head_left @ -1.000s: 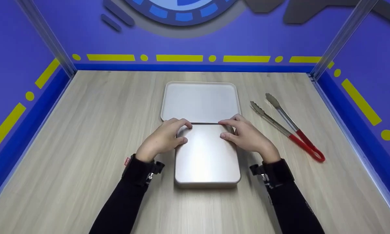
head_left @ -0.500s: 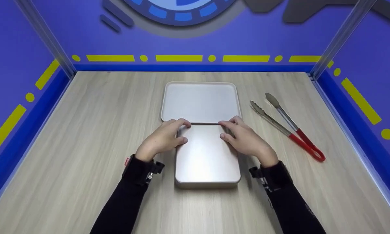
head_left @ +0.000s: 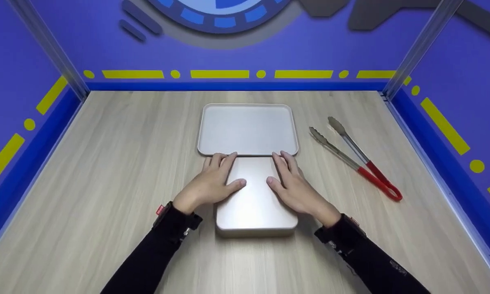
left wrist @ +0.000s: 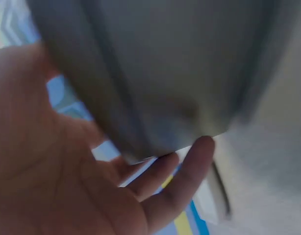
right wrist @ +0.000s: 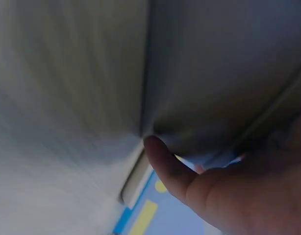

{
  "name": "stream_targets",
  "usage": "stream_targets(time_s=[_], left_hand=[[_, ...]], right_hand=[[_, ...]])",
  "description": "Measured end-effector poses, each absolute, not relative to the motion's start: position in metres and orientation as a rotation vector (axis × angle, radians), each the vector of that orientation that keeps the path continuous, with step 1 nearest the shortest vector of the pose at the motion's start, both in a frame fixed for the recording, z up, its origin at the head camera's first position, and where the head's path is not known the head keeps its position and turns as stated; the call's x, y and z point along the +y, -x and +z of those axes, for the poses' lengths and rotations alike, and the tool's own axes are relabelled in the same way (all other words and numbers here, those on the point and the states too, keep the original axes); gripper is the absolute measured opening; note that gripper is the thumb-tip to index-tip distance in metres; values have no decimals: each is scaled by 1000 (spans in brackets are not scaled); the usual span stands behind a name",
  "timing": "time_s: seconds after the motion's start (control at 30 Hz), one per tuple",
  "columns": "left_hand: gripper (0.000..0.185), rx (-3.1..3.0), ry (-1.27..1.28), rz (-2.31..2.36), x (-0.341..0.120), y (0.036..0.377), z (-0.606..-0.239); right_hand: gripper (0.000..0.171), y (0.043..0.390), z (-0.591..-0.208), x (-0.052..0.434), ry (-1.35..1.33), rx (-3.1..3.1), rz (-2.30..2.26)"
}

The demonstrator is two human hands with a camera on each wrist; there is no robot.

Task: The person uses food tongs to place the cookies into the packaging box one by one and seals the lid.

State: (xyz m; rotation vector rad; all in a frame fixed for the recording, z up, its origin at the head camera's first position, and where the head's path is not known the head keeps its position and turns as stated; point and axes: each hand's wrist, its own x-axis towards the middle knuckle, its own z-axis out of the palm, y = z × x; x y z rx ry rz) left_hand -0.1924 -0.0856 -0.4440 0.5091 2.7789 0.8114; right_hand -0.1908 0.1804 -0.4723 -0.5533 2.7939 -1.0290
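A shut silver metal tin [head_left: 255,204] lies in the middle of the wooden table [head_left: 106,163]. My left hand [head_left: 213,181] rests flat on the tin's far left part, fingers straight. My right hand [head_left: 292,185] lies flat on its far right part, fingers stretched toward the far edge. Just beyond the tin sits a pale flat tray [head_left: 248,128], touching or nearly touching it. In the wrist views, both blurred, my left hand [left wrist: 67,181] and my right hand [right wrist: 229,186] are against the grey tin [left wrist: 155,73] [right wrist: 224,73].
Metal tongs with red handles [head_left: 357,161] lie to the right of the tray and tin. Blue walls [head_left: 228,45] with yellow marks close the table at the back and on both sides.
Both hands went from curled over the tin's far corners to lying flat on its lid. The tin and the view shifted slightly to the left.
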Motion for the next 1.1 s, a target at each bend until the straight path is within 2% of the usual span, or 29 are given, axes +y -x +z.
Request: stream_targets(time_s=[0.4,1.1], left_hand=[[76,2854,-438,929,-72,174,-467],[76,2851,-479,952,-76,180,-471]], right_hand=[[71,181,-481,172,525,2858,-1125],[69,182,-483,169,575,2938,-1059]])
